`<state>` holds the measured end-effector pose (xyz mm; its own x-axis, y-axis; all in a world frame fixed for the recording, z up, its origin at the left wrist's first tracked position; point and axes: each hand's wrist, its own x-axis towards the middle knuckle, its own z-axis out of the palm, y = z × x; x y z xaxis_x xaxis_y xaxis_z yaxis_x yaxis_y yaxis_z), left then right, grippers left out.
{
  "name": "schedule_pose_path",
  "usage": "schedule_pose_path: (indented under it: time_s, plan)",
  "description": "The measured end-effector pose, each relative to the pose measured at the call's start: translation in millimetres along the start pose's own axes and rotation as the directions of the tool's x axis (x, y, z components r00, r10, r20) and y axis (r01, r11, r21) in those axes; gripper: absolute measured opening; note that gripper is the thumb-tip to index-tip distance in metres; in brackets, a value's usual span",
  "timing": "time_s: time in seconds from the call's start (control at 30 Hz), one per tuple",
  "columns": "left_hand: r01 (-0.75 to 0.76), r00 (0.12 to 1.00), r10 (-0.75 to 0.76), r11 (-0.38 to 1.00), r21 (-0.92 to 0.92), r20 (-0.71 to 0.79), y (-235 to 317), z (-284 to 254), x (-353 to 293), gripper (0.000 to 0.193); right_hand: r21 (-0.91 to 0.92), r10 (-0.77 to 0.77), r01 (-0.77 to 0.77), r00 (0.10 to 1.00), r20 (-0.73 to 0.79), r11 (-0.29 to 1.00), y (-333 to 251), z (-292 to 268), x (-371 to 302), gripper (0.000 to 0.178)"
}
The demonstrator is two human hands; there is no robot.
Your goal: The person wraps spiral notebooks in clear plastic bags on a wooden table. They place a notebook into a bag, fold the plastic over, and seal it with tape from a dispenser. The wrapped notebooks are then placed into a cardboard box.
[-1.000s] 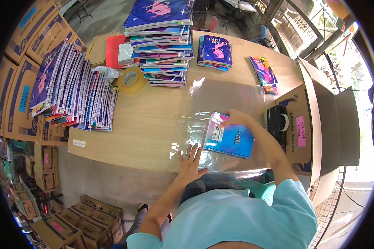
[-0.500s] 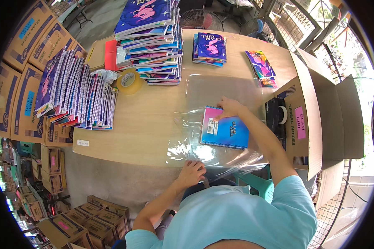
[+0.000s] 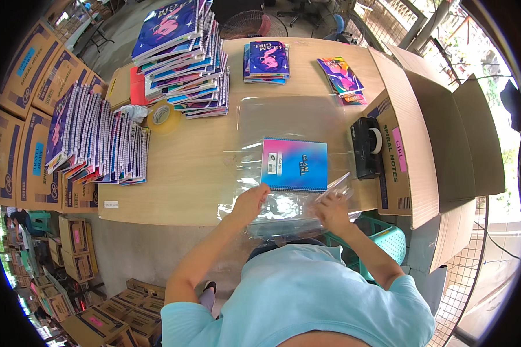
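Observation:
A pink-and-blue spiral notebook (image 3: 298,164) lies on a sheet of clear plastic film (image 3: 292,117) spread over the table. Close to the notebook's lower left corner, my left hand (image 3: 251,203) has its fingers closed on the near part of the film. My right hand (image 3: 332,213) grips a bunched fold of the film just below the notebook's lower right corner. The near edge of the film hangs over the table's front edge, towards my body.
Tall notebook stacks (image 3: 185,63) and a leaning row of notebooks (image 3: 98,139) fill the left, near a yellow tape roll (image 3: 164,118). Smaller piles (image 3: 266,62) lie at the back. A black tape dispenser (image 3: 364,147) stands beside an open carton (image 3: 408,168) on the right.
My right hand has left the notebook's top edge and come down to the film's near right part. My left hand has moved up to the notebook's lower left corner.

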<state>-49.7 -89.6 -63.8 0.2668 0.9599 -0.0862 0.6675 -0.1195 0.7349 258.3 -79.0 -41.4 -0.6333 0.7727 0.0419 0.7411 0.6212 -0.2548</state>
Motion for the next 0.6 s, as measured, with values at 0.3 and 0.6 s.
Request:
schedule_pose_path:
  time_s: [0.3,0.6]
  plan:
    - [-0.069,0.998,0.047,0.792,0.607,0.052,51.0,-50.9,27.1,0.065,-0.02,0.186,-0.186,0.982,-0.04,0.982,54.3,-85.2,46.0,0.012]
    - [-0.366,0.866,0.454,0.861,0.354,-0.21,77.0,31.5,30.5,0.058,0.519,0.206,-0.396,0.899,0.386,0.757,151.2,-78.8,87.9,0.029]
